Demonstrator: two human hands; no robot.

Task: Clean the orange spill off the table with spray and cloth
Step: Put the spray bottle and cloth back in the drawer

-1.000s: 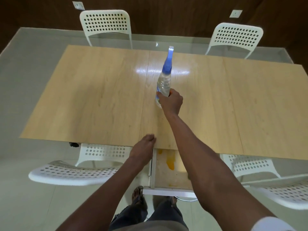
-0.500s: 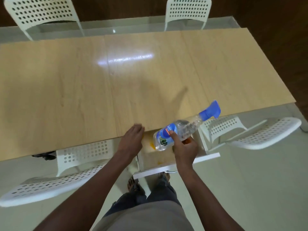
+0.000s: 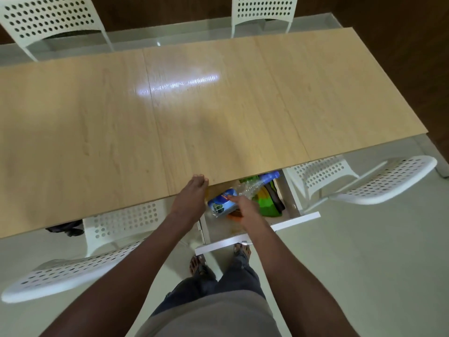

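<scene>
Bare forearms, grey shirt (image 3: 213, 317), dark trousers (image 3: 233, 276), open sandals (image 3: 198, 266)

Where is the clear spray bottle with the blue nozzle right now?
The clear spray bottle with the blue nozzle lies in the open white drawer under the table's near edge, held by the right hand, beside green cloths.

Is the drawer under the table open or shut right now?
Open. The drawer is pulled out from under the table edge, its inside showing, and the right hand holds the spray bottle inside it.
</scene>
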